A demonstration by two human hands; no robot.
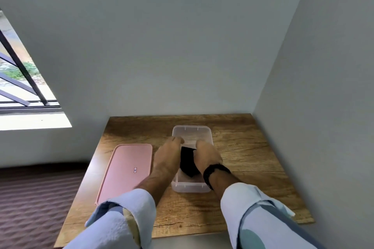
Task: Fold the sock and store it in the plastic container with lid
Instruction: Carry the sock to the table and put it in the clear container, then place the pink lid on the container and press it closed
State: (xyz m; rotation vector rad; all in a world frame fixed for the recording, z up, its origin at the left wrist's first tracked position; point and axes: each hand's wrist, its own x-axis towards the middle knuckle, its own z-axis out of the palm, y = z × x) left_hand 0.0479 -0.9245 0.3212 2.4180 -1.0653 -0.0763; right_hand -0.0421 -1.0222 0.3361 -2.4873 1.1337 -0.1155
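Both hands, left hand (169, 152) and right hand (206, 153), clasp the folded black sock (187, 161) inside the clear container (191, 129), the pink lid (125, 172) lying toward the tabletop's (253, 147) left edge.

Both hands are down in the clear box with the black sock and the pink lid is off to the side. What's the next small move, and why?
Probably let go and lift both hands out. The sock already lies folded inside the clear container, between the left hand and right hand. The pink lid lies flat on the table to the left, ready to go on next.
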